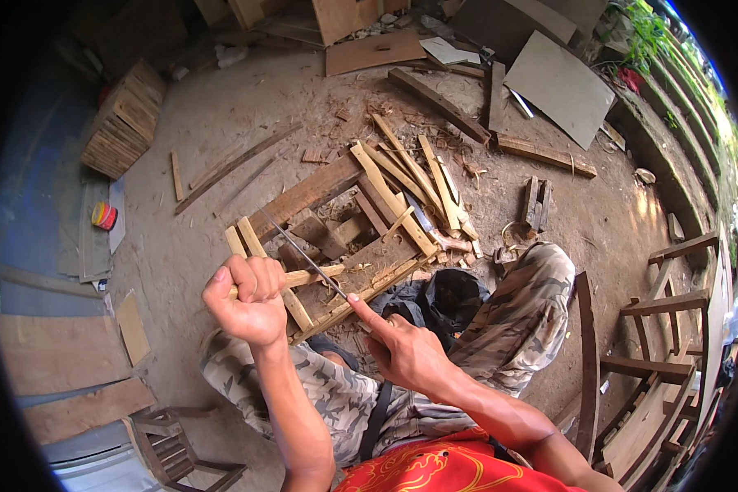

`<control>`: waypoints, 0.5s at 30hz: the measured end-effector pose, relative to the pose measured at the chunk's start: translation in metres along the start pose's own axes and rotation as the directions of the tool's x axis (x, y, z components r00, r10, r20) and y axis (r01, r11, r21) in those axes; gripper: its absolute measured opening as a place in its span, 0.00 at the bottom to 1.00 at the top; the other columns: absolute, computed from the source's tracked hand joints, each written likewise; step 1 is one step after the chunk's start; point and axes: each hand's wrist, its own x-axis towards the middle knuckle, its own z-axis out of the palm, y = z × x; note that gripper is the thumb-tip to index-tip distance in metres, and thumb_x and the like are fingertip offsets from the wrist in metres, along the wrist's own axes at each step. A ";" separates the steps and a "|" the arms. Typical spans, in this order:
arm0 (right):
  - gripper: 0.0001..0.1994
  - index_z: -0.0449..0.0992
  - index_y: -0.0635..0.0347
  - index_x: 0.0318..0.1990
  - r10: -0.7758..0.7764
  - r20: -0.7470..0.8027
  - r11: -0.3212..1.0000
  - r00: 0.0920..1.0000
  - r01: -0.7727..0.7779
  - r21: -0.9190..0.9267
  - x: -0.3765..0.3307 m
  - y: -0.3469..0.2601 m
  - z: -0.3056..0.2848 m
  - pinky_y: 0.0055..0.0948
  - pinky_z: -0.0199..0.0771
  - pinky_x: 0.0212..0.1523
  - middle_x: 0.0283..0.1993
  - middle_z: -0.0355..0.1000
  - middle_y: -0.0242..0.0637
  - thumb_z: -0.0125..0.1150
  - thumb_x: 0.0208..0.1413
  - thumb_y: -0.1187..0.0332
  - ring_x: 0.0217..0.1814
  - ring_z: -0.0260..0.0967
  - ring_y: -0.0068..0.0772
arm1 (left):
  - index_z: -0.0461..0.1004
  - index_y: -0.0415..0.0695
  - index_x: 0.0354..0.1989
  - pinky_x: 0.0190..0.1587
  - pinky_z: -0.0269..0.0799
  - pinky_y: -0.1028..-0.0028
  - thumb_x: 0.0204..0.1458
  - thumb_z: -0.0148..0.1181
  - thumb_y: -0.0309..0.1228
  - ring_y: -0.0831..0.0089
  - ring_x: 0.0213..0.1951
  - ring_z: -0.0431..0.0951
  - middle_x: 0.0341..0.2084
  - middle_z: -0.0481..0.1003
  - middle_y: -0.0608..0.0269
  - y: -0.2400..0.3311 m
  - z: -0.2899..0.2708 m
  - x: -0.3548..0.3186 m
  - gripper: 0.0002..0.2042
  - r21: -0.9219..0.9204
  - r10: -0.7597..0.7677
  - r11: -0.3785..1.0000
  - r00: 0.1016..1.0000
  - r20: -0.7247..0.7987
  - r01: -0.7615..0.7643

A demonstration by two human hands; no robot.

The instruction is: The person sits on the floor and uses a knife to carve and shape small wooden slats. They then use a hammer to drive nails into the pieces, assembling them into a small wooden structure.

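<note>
My left hand (252, 297) is closed in a fist around a light wooden stick (313, 275), whose free end points right. My right hand (403, 348) has its index finger stretched out, its tip at the near end of a long, thin metal tool (303, 256). The other fingers curl under, and the tool's handle end is hidden. The tool slants away to the far left and crosses the stick. Below both hands stands a low wooden frame (310, 195), with wood blocks and shavings inside it. Two pale strips (252, 238) rest across its left side.
Several cut wood strips (422, 182) lie over the frame's right side, beside a knife-like blade (419, 215). A black bag (455, 297) sits between my knees. Dark beams (443, 107) lie farther off, a stacked wooden crate (125, 119) stands left, and wooden furniture frames (660, 312) stand right.
</note>
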 end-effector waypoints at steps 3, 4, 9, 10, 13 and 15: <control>0.41 0.46 0.36 0.79 0.168 0.099 0.983 0.981 -0.160 -0.089 0.008 -0.003 -0.009 0.56 0.78 0.33 0.31 0.76 0.61 0.57 0.60 0.66 0.31 0.78 0.63 | 0.47 0.52 0.16 0.23 0.42 0.70 0.61 0.39 0.44 0.77 0.16 0.42 0.09 0.45 0.73 0.001 -0.001 0.002 0.21 0.003 0.021 1.000 1.000 -0.002 -0.021; 0.42 0.45 0.37 0.79 0.173 0.138 0.985 0.975 -0.167 -0.053 0.013 -0.001 -0.015 0.56 0.78 0.36 0.30 0.77 0.59 0.57 0.59 0.66 0.32 0.78 0.63 | 0.47 0.52 0.16 0.23 0.42 0.70 0.61 0.39 0.44 0.77 0.16 0.42 0.09 0.45 0.73 0.001 -0.002 0.004 0.21 0.009 0.005 1.000 1.000 -0.021 -0.005; 0.41 0.47 0.40 0.79 -0.090 -0.056 0.989 0.994 0.095 0.111 0.010 -0.008 -0.035 0.53 0.78 0.41 0.39 0.77 0.58 0.60 0.60 0.66 0.39 0.78 0.60 | 0.47 0.52 0.16 0.23 0.42 0.70 0.61 0.39 0.45 0.77 0.16 0.42 0.09 0.45 0.73 0.002 0.000 0.010 0.21 0.039 -0.005 0.999 0.996 -0.088 0.009; 0.41 0.47 0.41 0.79 -0.114 -0.118 0.978 0.986 0.132 0.162 0.008 -0.013 -0.034 0.53 0.78 0.42 0.41 0.77 0.59 0.60 0.61 0.66 0.40 0.78 0.61 | 0.47 0.52 0.16 0.22 0.42 0.70 0.61 0.39 0.45 0.77 0.16 0.42 0.09 0.46 0.73 0.002 0.000 0.009 0.21 0.044 0.000 0.999 0.999 -0.053 0.002; 0.40 0.47 0.44 0.79 -0.261 -0.334 0.898 0.906 0.355 0.260 0.007 -0.023 -0.021 0.54 0.77 0.43 0.42 0.76 0.59 0.61 0.61 0.66 0.41 0.78 0.62 | 0.47 0.52 0.16 0.22 0.42 0.70 0.61 0.39 0.44 0.77 0.16 0.42 0.09 0.47 0.72 0.002 0.001 0.001 0.21 0.054 0.000 0.999 1.000 0.005 0.000; 0.40 0.47 0.46 0.79 -0.304 -0.389 0.876 0.869 0.416 0.244 0.013 -0.022 -0.014 0.54 0.77 0.43 0.41 0.76 0.60 0.61 0.61 0.66 0.41 0.78 0.63 | 0.47 0.52 0.16 0.22 0.43 0.69 0.61 0.39 0.43 0.77 0.16 0.43 0.09 0.47 0.72 0.003 0.000 -0.004 0.21 0.033 0.009 0.999 0.999 0.032 -0.010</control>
